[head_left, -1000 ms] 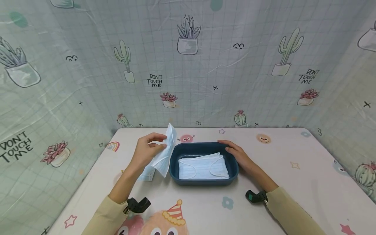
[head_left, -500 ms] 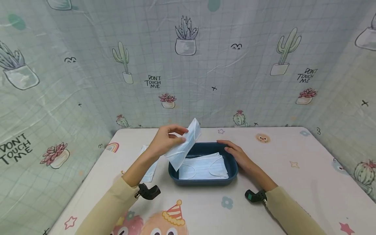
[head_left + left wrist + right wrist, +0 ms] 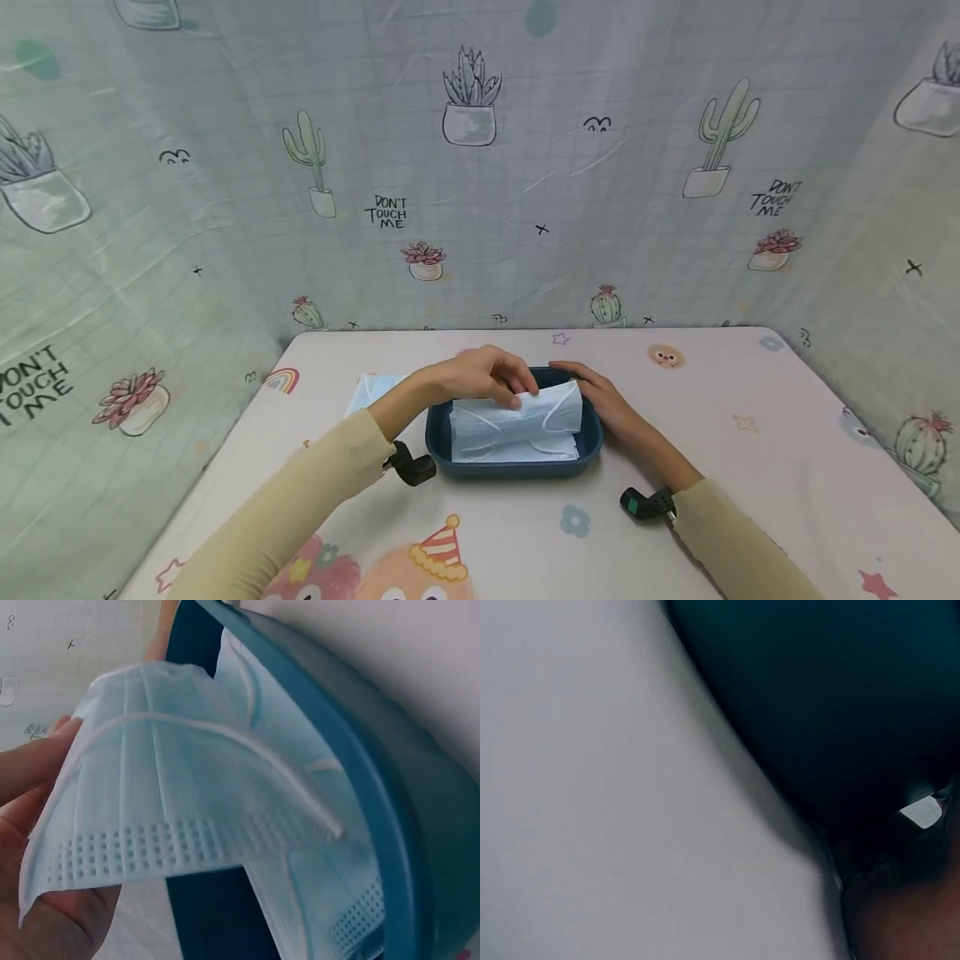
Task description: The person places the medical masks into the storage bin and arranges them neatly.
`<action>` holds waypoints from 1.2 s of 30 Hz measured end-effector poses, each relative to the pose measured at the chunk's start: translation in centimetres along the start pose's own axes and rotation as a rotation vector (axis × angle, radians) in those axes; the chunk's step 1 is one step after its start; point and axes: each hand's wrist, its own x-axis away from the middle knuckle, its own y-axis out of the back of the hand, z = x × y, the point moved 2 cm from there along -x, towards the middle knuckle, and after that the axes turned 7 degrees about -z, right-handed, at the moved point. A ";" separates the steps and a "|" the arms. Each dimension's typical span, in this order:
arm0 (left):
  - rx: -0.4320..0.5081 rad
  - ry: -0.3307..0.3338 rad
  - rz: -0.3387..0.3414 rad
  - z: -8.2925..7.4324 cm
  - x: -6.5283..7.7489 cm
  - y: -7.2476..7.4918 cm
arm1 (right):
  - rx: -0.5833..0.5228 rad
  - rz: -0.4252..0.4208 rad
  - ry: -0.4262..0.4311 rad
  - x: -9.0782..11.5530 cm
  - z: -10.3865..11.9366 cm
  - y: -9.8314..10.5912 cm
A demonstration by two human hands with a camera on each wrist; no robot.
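My left hand (image 3: 483, 371) pinches a pale blue disposable face mask (image 3: 555, 406) by its far edge, above a dark blue plastic bin (image 3: 517, 471). In the left wrist view this mask (image 3: 165, 780) slants over the bin, its white ear loop facing up. Beneath it lies a pile of similar masks (image 3: 337, 877), partly covered. My right hand (image 3: 611, 404) holds the bin's right end, thumb at the rim and fingers around the far corner. Dark and blurred in the right wrist view, that hand (image 3: 911, 922) sits against the bin's wall (image 3: 817, 697).
Another blue mask (image 3: 371, 390) lies on the white patterned table (image 3: 525, 550) left of the bin, partly behind my left forearm. A cactus-print curtain (image 3: 525, 183) surrounds the table at the back and sides.
My left hand has carried its mask rightward from beside the bin to over the pile and lowered it, tilting it flatter. My right hand has stayed at the bin's right end.
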 end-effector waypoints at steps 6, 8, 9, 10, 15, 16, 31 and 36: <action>-0.156 -0.027 0.012 1.1 -1.5 -0.7 | -0.009 -0.003 -0.003 0.0 0.0 -0.3; -0.249 -0.027 -0.011 1.4 -1.9 -0.7 | -0.005 0.001 -0.003 -0.1 0.0 -0.3; -0.291 -0.025 -0.021 1.6 -2.0 -0.8 | -0.005 0.002 -0.001 -0.2 0.0 -0.2; -0.331 -0.025 -0.029 1.7 -2.0 -0.8 | -0.008 0.002 0.001 -0.2 0.0 -0.2; -0.385 -0.041 -0.049 1.8 -1.7 -0.4 | -0.012 0.001 0.014 0.0 0.1 -0.3; -0.376 -0.048 -0.059 1.9 -1.5 -0.1 | -0.016 0.002 0.017 0.0 0.1 -0.3; -0.370 0.240 -0.589 9.4 9.0 9.0 | -0.019 0.015 0.034 -0.2 -0.1 -0.5; -0.541 0.479 -0.651 11.6 12.5 8.8 | -0.023 0.007 0.022 -0.1 -0.1 -0.4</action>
